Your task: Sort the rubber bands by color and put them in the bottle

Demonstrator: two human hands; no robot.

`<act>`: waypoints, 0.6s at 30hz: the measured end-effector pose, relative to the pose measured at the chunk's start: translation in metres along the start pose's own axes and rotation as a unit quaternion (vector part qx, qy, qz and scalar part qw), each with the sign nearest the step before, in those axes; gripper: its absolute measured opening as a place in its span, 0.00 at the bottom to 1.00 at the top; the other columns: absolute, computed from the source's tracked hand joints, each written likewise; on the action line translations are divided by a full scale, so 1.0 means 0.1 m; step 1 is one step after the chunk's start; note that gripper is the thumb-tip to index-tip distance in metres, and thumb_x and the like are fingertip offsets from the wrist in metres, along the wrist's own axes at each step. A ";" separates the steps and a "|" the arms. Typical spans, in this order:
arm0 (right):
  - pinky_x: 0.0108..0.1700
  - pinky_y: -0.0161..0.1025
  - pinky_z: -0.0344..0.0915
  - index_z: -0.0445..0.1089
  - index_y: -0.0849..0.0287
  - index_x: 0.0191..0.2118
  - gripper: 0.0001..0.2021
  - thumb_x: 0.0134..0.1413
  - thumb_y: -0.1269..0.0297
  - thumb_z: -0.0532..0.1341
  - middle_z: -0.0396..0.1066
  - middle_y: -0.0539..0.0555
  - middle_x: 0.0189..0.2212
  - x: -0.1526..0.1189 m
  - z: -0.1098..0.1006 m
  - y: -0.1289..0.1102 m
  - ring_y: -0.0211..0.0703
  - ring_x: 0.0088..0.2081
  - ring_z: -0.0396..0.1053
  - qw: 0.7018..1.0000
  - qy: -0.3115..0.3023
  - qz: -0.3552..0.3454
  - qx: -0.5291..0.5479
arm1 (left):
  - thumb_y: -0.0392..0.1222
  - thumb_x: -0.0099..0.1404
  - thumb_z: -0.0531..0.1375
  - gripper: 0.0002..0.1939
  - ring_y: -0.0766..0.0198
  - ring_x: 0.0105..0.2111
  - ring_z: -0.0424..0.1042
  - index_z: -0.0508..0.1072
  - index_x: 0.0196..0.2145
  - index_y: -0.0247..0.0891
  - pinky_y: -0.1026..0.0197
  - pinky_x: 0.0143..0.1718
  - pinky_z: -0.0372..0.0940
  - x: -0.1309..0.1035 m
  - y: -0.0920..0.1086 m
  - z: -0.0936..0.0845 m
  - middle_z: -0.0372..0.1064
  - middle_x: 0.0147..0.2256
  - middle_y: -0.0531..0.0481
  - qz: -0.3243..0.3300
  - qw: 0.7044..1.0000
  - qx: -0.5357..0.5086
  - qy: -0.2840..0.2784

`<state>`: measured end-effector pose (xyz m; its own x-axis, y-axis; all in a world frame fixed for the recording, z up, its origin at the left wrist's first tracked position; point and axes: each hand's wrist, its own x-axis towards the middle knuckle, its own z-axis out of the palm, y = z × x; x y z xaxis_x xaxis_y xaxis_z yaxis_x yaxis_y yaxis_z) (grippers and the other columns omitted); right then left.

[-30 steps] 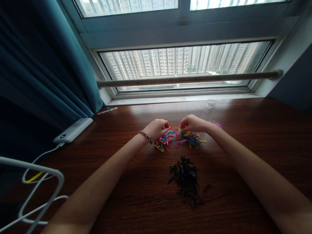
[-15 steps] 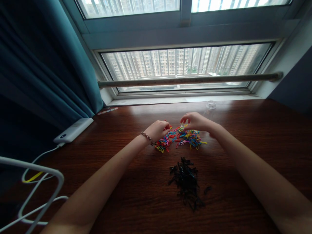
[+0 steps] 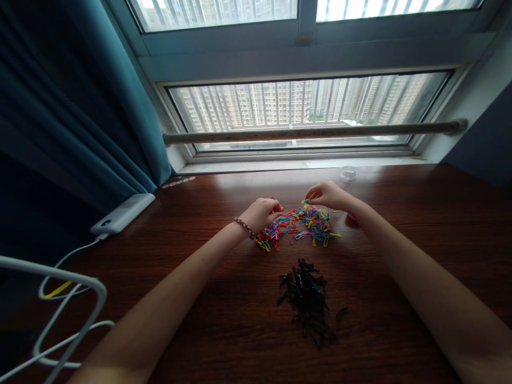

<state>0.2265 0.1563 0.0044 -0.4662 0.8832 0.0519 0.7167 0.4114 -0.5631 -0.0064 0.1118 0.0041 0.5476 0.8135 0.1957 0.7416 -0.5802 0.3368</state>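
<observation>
Small looped clips [image 3: 319, 226] mix red, yellow, blue and pink — slender heaped pieces [image 3: 306, 296] are black; the reddish-brown wooden bench [image 3: 224, 325] shows dark grain; the draped curtain [image 3: 132, 117], teal.

Bright window [image 3: 320, 101] backlight, dim tabletop [image 3: 240, 330]

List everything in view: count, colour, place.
Table: one, brown, below
Plastic clips: many, multicoloured, table centre
Slender pieces: many, black, nearer viewer
Jar: one, clear, behind right hand
Item: one, pinkish, by right forearm
Power bank: one, white, left
Cable: one, white, at power bank
Strip: one, yellow, by cable
Tubular frame: one, white, lower left
Curtain: one, blue, left
Discs: several, pale, by curtain
Window: one, greyish, rear
Rail: one, greyish, across window
Bracelet: one, brownish, left wrist
Left hand: one, at clips
Right hand: one, clips at fingertips
</observation>
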 end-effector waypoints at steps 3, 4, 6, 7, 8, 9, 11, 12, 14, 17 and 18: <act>0.32 0.33 0.64 0.74 0.63 0.35 0.12 0.41 0.65 0.61 0.74 0.56 0.30 -0.02 -0.05 -0.05 0.40 0.31 0.69 1.000 -0.013 0.002 0.020 | 0.38 0.56 0.58 0.06 0.67 0.27 0.68 0.72 0.30 0.32 0.66 0.29 0.62 0.00 0.01 0.01 0.71 0.27 0.48 -0.004 0.997 -0.075 0.018; 0.32 0.33 0.64 0.74 0.63 0.35 0.12 0.41 0.66 0.61 0.74 0.56 0.30 -0.03 -0.07 -0.07 0.41 0.31 0.69 1.000 -0.011 0.002 0.023 | 0.38 0.56 0.58 0.07 0.67 0.28 0.69 0.72 0.30 0.32 0.65 0.30 0.64 0.01 0.00 0.01 0.71 0.28 0.48 -0.005 0.993 -0.113 0.020; 0.32 0.33 0.64 0.74 0.63 0.35 0.12 0.42 0.66 0.60 0.74 0.56 0.30 -0.05 -0.11 -0.12 0.41 0.31 0.70 1.000 0.002 0.002 0.025 | 0.38 0.55 0.58 0.08 0.67 0.31 0.71 0.71 0.33 0.31 0.64 0.34 0.65 0.01 0.00 0.01 0.72 0.32 0.46 -0.002 0.978 -0.210 0.020; 0.32 0.33 0.64 0.74 0.63 0.35 0.12 0.42 0.66 0.60 0.74 0.56 0.30 -0.06 -0.13 -0.14 0.41 0.31 0.70 1.000 0.012 0.003 0.024 | 0.37 0.56 0.58 0.09 0.66 0.33 0.71 0.70 0.35 0.31 0.63 0.36 0.66 0.01 -0.01 0.01 0.72 0.34 0.45 -0.001 0.966 -0.259 0.018; 0.32 0.33 0.64 0.74 0.63 0.35 0.12 0.42 0.66 0.60 0.74 0.56 0.30 -0.07 -0.14 -0.17 0.41 0.31 0.70 0.999 0.024 0.003 0.021 | 0.36 0.56 0.57 0.11 0.66 0.34 0.72 0.69 0.37 0.30 0.62 0.38 0.66 0.01 -0.02 0.00 0.72 0.36 0.44 0.000 0.954 -0.300 0.015; 0.32 0.34 0.64 0.74 0.62 0.35 0.11 0.43 0.67 0.60 0.74 0.55 0.29 -0.07 -0.15 -0.19 0.41 0.31 0.70 0.999 0.039 0.000 0.015 | 0.36 0.56 0.57 0.12 0.66 0.35 0.72 0.68 0.39 0.30 0.61 0.39 0.66 0.01 -0.03 -0.01 0.72 0.37 0.43 0.000 0.944 -0.329 0.014; 0.32 0.34 0.63 0.74 0.62 0.33 0.09 0.44 0.67 0.59 0.73 0.55 0.28 -0.07 -0.11 -0.24 0.40 0.30 0.69 0.998 0.065 -0.015 -0.001 | 0.35 0.56 0.57 0.13 0.66 0.35 0.72 0.68 0.40 0.30 0.61 0.40 0.67 0.01 -0.06 -0.04 0.72 0.37 0.43 -0.010 0.942 -0.334 0.019; 0.32 0.34 0.63 0.74 0.62 0.32 0.09 0.44 0.67 0.58 0.73 0.54 0.27 -0.07 -0.06 -0.27 0.40 0.30 0.69 0.997 0.072 -0.028 -0.005 | 0.35 0.55 0.58 0.12 0.66 0.35 0.72 0.69 0.39 0.30 0.61 0.39 0.66 0.01 -0.08 -0.06 0.72 0.36 0.43 -0.018 0.950 -0.311 0.023; 0.32 0.34 0.63 0.74 0.62 0.32 0.09 0.46 0.67 0.57 0.73 0.54 0.27 -0.06 0.09 -0.33 0.39 0.29 0.69 0.996 0.067 -0.067 -0.004 | 0.37 0.54 0.59 0.09 0.66 0.33 0.72 0.71 0.34 0.31 0.62 0.37 0.66 0.01 -0.12 -0.10 0.73 0.33 0.45 -0.034 0.973 -0.227 0.021; 0.38 0.35 0.62 0.72 0.59 0.38 0.10 0.48 0.68 0.58 0.72 0.54 0.33 -0.04 0.42 -0.42 0.40 0.34 0.68 0.985 0.028 -0.168 -0.010 | 0.39 0.51 0.61 0.08 0.65 0.30 0.70 0.74 0.29 0.33 0.64 0.34 0.64 0.00 -0.20 -0.11 0.73 0.28 0.48 -0.054 0.994 -0.089 -0.024; 0.41 0.36 0.61 0.72 0.58 0.39 0.11 0.47 0.69 0.59 0.72 0.54 0.36 -0.03 0.53 -0.45 0.41 0.37 0.67 0.976 0.015 -0.214 -0.023 | 0.40 0.50 0.62 0.09 0.65 0.29 0.70 0.75 0.29 0.34 0.65 0.32 0.64 0.00 -0.22 -0.10 0.73 0.28 0.48 -0.060 0.996 -0.056 -0.043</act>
<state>0.1687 0.1234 -0.0143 -0.7128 0.6343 0.2992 0.4831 0.7534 -0.4461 -0.0266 0.1251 0.0063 0.4926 0.8675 0.0696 0.7583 -0.4671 0.4548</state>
